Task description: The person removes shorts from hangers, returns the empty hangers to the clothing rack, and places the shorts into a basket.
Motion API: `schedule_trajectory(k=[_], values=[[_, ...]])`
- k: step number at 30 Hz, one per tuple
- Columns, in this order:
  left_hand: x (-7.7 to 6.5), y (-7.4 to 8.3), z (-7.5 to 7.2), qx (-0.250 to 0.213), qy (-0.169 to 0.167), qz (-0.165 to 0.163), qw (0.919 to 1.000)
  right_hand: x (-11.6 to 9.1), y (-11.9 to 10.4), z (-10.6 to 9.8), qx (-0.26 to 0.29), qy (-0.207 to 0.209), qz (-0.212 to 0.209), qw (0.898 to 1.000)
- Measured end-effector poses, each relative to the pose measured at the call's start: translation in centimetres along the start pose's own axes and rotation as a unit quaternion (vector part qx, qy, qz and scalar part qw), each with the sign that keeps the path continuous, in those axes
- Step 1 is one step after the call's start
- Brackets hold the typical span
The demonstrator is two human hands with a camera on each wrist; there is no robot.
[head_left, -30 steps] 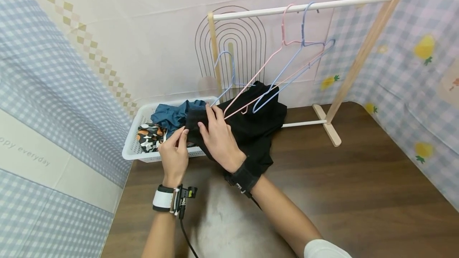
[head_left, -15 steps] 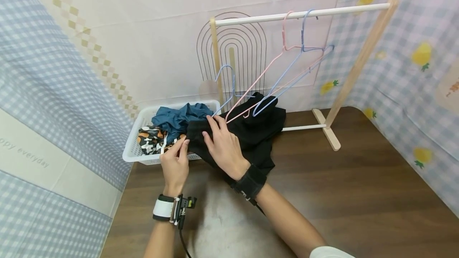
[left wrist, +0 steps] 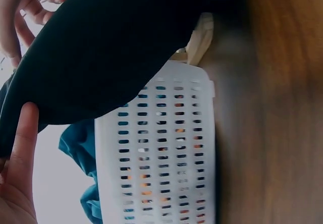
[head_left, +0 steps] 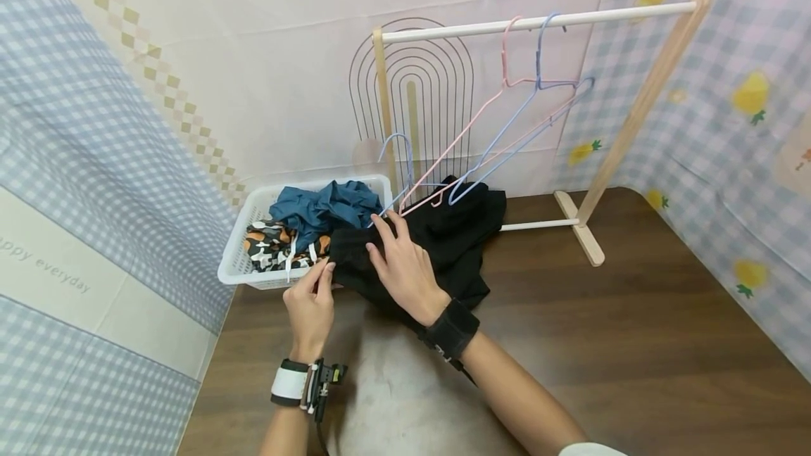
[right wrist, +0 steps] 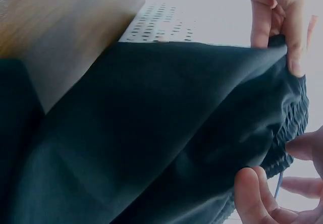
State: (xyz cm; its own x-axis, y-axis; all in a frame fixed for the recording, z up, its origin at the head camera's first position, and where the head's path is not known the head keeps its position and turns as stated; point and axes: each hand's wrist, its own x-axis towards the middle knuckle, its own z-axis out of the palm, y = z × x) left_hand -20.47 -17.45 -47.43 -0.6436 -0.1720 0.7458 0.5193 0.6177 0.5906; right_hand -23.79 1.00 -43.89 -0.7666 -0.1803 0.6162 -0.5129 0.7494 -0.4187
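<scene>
Black shorts with a gathered elastic waistband spread from the basket's right end across the foot of the rack. At the waistband's left corner, my left hand pinches the cloth between thumb and finger. My right hand holds the waistband further right, thumb on the near side and fingers over the top edge. A loose blue hanger stands behind that hand, hook up; its lower part is hidden by the hand and shorts. In the right wrist view both hands grip the dark cloth.
A white perforated basket at left holds a teal garment and a camouflage-patterned one. Pink and blue hangers hang from the rack's white bar. The rack's wooden foot stands on the brown table.
Both hands have come slightly nearer the person with the waistband. The loose blue hanger's hook sits lower beside the rack post. More of the basket's clothes show; the head view has shifted a little.
</scene>
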Motion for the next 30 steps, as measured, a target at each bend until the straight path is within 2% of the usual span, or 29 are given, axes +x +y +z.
schedule_trajectory(k=[11,22,30], values=[[-1.3,-0.6,-0.6,-0.011,-0.013,-0.011,0.9998,-0.3,1.6,-0.4,0.013,0.004,0.012,1.0],[-2.8,-1.1,-1.2,-0.001,-0.026,-0.034,0.9991,-0.1,4.1,-0.8,0.003,0.011,0.048,0.999],[-3.0,-1.5,-1.6,-0.009,-0.033,-0.013,0.9993,0.1,5.6,-1.2,-0.001,0.0,0.067,0.998]])
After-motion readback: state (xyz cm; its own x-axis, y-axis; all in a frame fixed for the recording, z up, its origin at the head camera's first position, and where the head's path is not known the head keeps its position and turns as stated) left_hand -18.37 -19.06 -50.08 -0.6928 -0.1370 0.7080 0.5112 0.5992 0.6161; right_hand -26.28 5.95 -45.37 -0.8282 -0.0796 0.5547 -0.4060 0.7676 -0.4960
